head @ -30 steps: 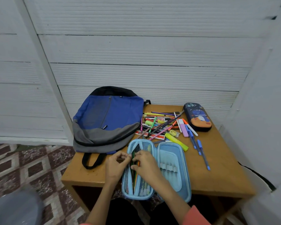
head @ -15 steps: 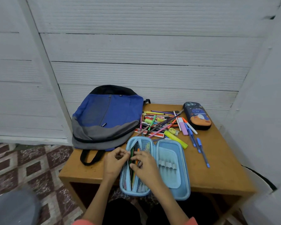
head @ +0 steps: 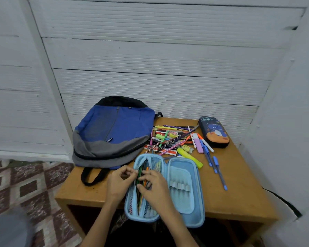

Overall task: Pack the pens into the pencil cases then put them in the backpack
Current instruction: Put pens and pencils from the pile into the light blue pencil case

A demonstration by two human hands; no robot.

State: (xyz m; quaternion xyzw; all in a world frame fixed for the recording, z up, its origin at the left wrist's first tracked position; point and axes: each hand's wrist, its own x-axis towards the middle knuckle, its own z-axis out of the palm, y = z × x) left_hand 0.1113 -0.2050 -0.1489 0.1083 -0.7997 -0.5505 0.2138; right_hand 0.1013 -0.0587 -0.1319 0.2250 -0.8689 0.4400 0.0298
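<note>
A light blue pencil case lies open at the table's near edge, several pens standing in its left mesh pocket. My left hand pinches the pocket's left mesh edge and pulls it open. My right hand holds pens inside that pocket, fingers curled round them. A heap of loose pens and markers lies behind the case. A dark dinosaur-print pencil case sits shut at the far right. The blue and grey backpack lies flat at the table's left, zipped.
A yellow highlighter and blue pens lie right of the open case on the brown table. White walls close in behind and on the right. Patterned floor tiles show at the left.
Both hands stay at the left pocket; my right hand has pushed the pens a little deeper while the left keeps the mesh pulled. The view has shifted slightly.
</note>
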